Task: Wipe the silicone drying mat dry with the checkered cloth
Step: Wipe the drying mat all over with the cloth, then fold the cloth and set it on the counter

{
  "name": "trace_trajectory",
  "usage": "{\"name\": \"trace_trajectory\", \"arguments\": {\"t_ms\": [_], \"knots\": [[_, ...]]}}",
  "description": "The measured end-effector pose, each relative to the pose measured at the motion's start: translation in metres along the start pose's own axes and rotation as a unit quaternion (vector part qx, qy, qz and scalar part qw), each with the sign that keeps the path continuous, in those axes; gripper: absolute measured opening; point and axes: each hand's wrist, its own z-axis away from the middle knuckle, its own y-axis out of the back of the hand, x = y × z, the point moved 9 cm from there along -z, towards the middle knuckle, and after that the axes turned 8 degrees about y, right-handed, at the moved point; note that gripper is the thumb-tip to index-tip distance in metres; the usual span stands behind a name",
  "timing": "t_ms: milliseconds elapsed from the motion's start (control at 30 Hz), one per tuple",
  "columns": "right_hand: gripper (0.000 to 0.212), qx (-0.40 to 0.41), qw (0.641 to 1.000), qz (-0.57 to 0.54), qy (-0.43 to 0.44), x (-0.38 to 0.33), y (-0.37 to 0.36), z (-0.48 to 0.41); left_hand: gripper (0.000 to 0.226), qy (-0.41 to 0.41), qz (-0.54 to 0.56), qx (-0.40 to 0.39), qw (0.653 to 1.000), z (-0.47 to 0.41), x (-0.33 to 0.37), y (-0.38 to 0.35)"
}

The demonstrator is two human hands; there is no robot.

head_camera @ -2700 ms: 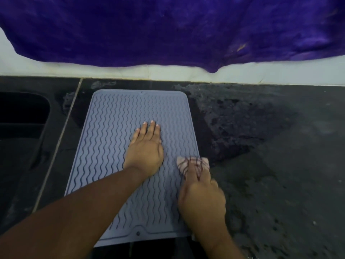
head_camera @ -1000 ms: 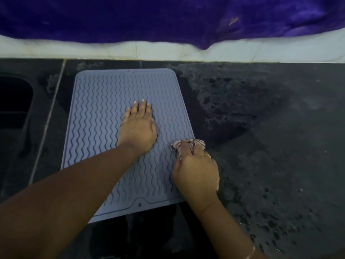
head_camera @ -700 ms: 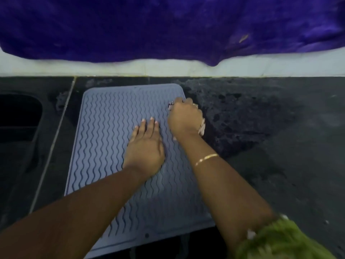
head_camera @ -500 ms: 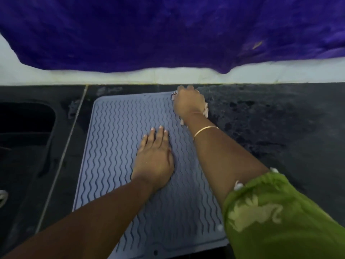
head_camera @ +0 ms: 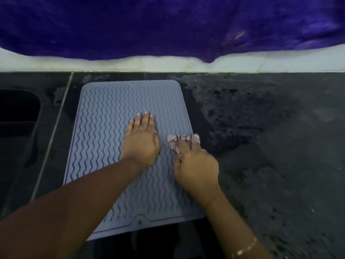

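Pressing left hand point(head_camera: 141, 144), fingers straight, flat on grey wave-ribbed silicone drying mat point(head_camera: 104, 146) lying on dark speckled surface point(head_camera: 261, 146); holding crumpled pink checkered cloth point(head_camera: 183, 139) down at mat's right edge under right hand point(head_camera: 197, 169), fingers outstretched.

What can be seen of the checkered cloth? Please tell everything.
The checkered cloth is a small, pale pinkish fabric with thin dark crossing lines, bunched up rather than spread flat. Only its far part shows; the rest is hidden under the right hand, whose fingers lie on it and press it down. Whether they curl round it cannot be told. It rests on the right edge of the grey silicone drying mat, with its right tip reaching just over the dark countertop.
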Motion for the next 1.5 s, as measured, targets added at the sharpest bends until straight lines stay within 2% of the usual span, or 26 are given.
{"name": "trace_trajectory", "arguments": {"t_ms": [67, 200, 400, 500, 600, 700, 800, 867, 967, 1000, 1067, 1100, 1167, 1200, 1300, 1367, 1433, 1500], "knots": [[0.028, -0.012, 0.999, 0.029, -0.007, -0.003, 0.004, 0.027, 0.053, 0.000, -0.002, 0.006, 1.000, 0.000, -0.001, 0.000], [0.021, 0.003, 1.000, 0.018, -0.004, -0.011, 0.012, 0.065, 0.053, 0.000, -0.005, 0.005, 1.000, 0.000, -0.001, -0.001], [0.030, 0.011, 1.000, 0.015, 0.016, -0.019, 0.018, 0.086, 0.052, -0.032, 0.012, -0.020, 0.999, 0.012, 0.002, 0.001], [0.044, -0.025, 1.000, 0.000, 0.010, -0.020, 0.015, 0.107, 0.052, -0.046, 0.025, -0.028, 0.998, 0.025, 0.001, 0.000], [0.037, -0.090, 0.994, -0.065, -0.023, -0.013, 0.012, 0.121, 0.052, -0.051, 0.028, -0.033, 0.998, 0.039, 0.000, 0.000], [0.023, -0.134, 0.961, -0.231, -0.077, -0.002, 0.017, 0.119, 0.051, -0.058, 0.066, -0.042, 0.995, 0.051, -0.003, 0.002], [0.013, -0.086, 0.890, -0.428, -0.127, 0.001, 0.037, 0.107, 0.046, -0.023, 0.223, -0.049, 0.973, 0.064, -0.009, 0.013], [0.020, -0.054, 0.852, -0.502, -0.142, -0.004, 0.050, 0.097, 0.040, 0.029, 0.326, -0.035, 0.944, 0.078, -0.013, 0.028], [0.030, -0.022, 0.805, -0.571, -0.160, -0.014, 0.061, 0.087, 0.026, 0.060, 0.388, -0.050, 0.918, 0.103, -0.006, 0.041], [0.032, -0.012, 0.786, -0.596, -0.162, -0.018, 0.063, 0.084, 0.031, 0.072, 0.440, -0.072, 0.892, 0.112, -0.002, 0.045], [0.038, 0.008, 0.743, -0.647, -0.171, -0.026, 0.066, 0.081, 0.039, 0.110, 0.561, -0.126, 0.811, 0.126, 0.003, 0.052], [0.041, 0.019, 0.729, -0.661, -0.176, -0.028, 0.068, 0.079, 0.036, 0.111, 0.586, -0.147, 0.789, 0.131, 0.005, 0.057], [0.046, 0.039, 0.714, -0.673, -0.188, -0.032, 0.072, 0.078, 0.026, 0.072, 0.589, -0.204, 0.778, 0.141, 0.012, 0.068], [0.046, 0.052, 0.709, -0.676, -0.194, -0.034, 0.074, 0.078, 0.024, 0.047, 0.569, -0.231, 0.788, 0.144, 0.014, 0.071], [0.029, 0.075, 0.715, -0.668, -0.192, -0.040, 0.081, 0.075, 0.044, -0.006, 0.513, -0.265, 0.816, 0.146, 0.010, 0.075], [0.017, 0.084, 0.728, -0.656, -0.181, -0.047, 0.086, 0.072, 0.043, -0.023, 0.515, -0.237, 0.823, 0.142, 0.000, 0.082], [0.015, 0.094, 0.721, -0.661, -0.188, -0.052, 0.091, 0.071, 0.031, -0.020, 0.529, -0.202, 0.824, 0.136, -0.011, 0.092], [0.015, 0.097, 0.710, -0.668, -0.201, -0.055, 0.093, 0.070, 0.023, -0.009, 0.560, -0.196, 0.805, 0.134, -0.019, 0.099]]}}
